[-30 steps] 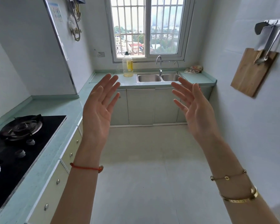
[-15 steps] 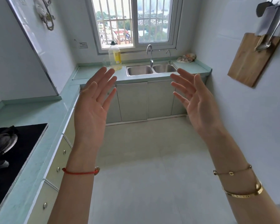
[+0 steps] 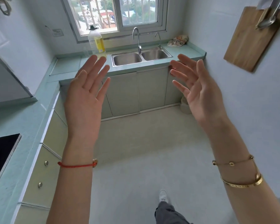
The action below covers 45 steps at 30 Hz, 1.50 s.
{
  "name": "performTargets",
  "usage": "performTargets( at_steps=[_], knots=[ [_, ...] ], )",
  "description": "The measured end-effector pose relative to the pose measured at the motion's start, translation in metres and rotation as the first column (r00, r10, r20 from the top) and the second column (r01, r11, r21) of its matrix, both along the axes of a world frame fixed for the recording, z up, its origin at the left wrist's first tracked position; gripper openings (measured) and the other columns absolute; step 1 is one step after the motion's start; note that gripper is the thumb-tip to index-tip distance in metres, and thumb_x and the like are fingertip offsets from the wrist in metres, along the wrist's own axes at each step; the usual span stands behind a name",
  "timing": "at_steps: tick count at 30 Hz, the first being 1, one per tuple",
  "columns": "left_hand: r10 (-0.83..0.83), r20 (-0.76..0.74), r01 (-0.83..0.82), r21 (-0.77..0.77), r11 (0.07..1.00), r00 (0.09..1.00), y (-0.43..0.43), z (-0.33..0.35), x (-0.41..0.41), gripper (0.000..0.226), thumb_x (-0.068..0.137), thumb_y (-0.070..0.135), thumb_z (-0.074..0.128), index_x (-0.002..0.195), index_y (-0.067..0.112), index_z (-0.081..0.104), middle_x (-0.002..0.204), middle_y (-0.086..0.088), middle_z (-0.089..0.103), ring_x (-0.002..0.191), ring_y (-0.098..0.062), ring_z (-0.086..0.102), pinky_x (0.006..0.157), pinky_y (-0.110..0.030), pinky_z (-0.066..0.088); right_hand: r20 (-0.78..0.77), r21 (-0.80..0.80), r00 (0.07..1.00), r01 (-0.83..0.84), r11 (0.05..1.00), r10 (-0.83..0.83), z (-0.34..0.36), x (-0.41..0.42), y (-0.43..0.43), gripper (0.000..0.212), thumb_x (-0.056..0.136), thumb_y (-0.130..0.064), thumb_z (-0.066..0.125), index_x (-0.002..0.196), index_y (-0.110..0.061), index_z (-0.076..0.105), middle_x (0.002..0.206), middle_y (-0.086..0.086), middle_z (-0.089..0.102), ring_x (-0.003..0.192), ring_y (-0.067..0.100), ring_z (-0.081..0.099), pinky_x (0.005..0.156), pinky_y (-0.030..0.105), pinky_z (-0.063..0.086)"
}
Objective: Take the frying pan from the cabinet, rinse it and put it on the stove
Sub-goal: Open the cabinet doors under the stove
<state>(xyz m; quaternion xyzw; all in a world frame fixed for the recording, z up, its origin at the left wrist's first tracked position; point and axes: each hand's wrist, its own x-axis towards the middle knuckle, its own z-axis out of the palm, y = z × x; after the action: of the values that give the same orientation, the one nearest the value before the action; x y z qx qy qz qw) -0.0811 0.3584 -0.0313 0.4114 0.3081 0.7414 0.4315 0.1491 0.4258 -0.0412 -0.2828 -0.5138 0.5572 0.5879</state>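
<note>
Less stove [image 3: 2, 157] visible; sink [image 3: 141, 64] nearer.

I get a single view, from the wide-angle head camera. It sits at head height and is tipped forward and down. It faces the far wall, where the window [image 3: 141, 13] and sink [image 3: 127, 59] lie well apart from the lens across the floor [image 3: 136, 159]. The left hand [image 3: 84, 102] and right hand [image 3: 202, 101] are nearest, at mid-frame. The stove [image 3: 2, 156] is cut off by the left edge.
</note>
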Motion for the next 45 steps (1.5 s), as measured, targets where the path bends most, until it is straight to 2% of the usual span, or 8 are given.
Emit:
performTargets(
  at_steps=[15, 25, 31, 35, 45],
  knots=[
    [-0.02, -0.001, 0.02, 0.007, 1.0, 1.0, 0.182, -0.002, 0.053, 0.049, 0.104, 0.025, 0.028, 0.147, 0.007, 0.042, 0.145, -0.007, 0.056, 0.134, -0.019, 0.053, 0.117, -0.042, 0.035, 0.047, -0.034, 0.998, -0.03, 0.999, 0.032, 0.004, 0.048, 0.181, 0.043, 0.109, -0.034, 0.022, 0.129, -0.021, 0.058, 0.139, 0.004, 0.062, 0.13, 0.018, 0.057, 0.115, 0.042, 0.041],
    [-0.046, 0.007, 0.047, -0.016, 0.999, 0.999, 0.295, -0.013, 0.065, 0.049, 0.104, 0.024, 0.028, 0.147, 0.006, 0.041, 0.145, -0.008, 0.055, 0.134, -0.021, 0.053, 0.117, -0.042, 0.036, 0.053, -0.069, 0.999, 0.006, 0.998, -0.002, -0.006, 0.063, 0.285, 0.046, 0.109, -0.035, 0.022, 0.135, -0.017, 0.056, 0.138, 0.002, 0.063, 0.128, 0.015, 0.059, 0.109, 0.033, 0.045],
    [-0.041, 0.001, 0.041, -0.017, 0.999, 0.999, 0.377, -0.015, 0.067, 0.048, 0.104, 0.023, 0.027, 0.146, 0.007, 0.042, 0.144, -0.007, 0.057, 0.133, -0.019, 0.054, 0.116, -0.04, 0.038, 0.051, -0.062, 0.999, 0.005, 0.998, -0.002, -0.008, 0.064, 0.37, 0.047, 0.109, -0.035, 0.022, 0.136, -0.015, 0.055, 0.138, 0.003, 0.063, 0.128, 0.017, 0.059, 0.112, 0.038, 0.043],
    [-0.042, 0.01, 0.042, -0.007, 0.999, 0.999, 0.443, -0.013, 0.07, 0.047, 0.104, 0.023, 0.027, 0.146, 0.007, 0.043, 0.142, -0.006, 0.058, 0.133, -0.019, 0.054, 0.115, -0.04, 0.039, 0.063, -0.045, 0.998, -0.008, 0.999, 0.011, -0.003, 0.065, 0.435, 0.047, 0.109, -0.035, 0.021, 0.137, -0.015, 0.054, 0.138, 0.003, 0.062, 0.13, 0.018, 0.057, 0.11, 0.034, 0.044],
    [-0.06, 0.004, 0.06, -0.012, 0.998, 0.998, 0.581, -0.005, 0.09, 0.048, 0.103, 0.023, 0.028, 0.146, 0.007, 0.043, 0.143, -0.007, 0.058, 0.134, -0.02, 0.054, 0.117, -0.043, 0.036, 0.049, -0.024, 0.998, 0.031, 0.999, -0.03, 0.003, 0.088, 0.568, 0.047, 0.108, -0.035, 0.022, 0.136, -0.016, 0.054, 0.14, 0.004, 0.061, 0.13, 0.017, 0.058, 0.116, 0.041, 0.04]
  ],
)
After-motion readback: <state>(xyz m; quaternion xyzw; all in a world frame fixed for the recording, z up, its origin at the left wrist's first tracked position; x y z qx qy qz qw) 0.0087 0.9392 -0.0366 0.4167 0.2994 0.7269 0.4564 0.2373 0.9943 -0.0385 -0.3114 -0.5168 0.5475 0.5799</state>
